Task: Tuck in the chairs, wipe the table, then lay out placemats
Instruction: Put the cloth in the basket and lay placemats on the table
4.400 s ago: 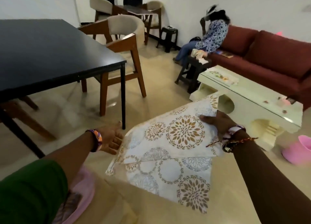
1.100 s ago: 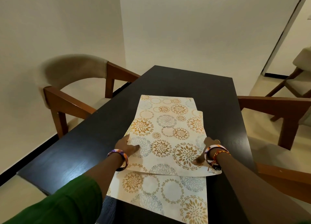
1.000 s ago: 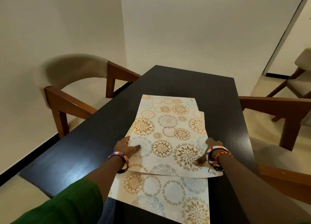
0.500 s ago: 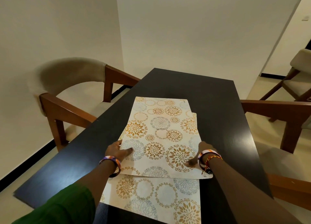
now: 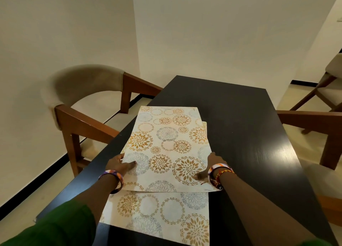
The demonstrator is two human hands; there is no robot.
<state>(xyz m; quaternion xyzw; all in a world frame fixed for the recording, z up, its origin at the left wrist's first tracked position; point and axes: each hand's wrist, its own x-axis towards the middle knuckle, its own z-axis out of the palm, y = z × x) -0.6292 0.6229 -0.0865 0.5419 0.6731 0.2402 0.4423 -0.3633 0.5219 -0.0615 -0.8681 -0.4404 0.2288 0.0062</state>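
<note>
A stack of cream placemats with gold and grey flower circles lies on the black table (image 5: 246,127). The top placemat (image 5: 166,144) runs lengthwise away from me, with another edge peeking out under its far right corner. A lower placemat (image 5: 159,214) lies crosswise at the near edge. My left hand (image 5: 118,165) grips the top placemat's left edge, thumb on top. My right hand (image 5: 209,167) grips its right edge near the near corner, thumb on top.
A wooden chair with a beige curved back (image 5: 79,90) stands at the table's left side, against the wall. Another wooden chair (image 5: 314,120) stands at the right side, and a further chair (image 5: 331,83) behind it. Walls close off the far side.
I came from the sofa area to the table and laid the placemats down. Over the last second both hands stay on the top placemat's edges, shifting slightly outward to its sides.
</note>
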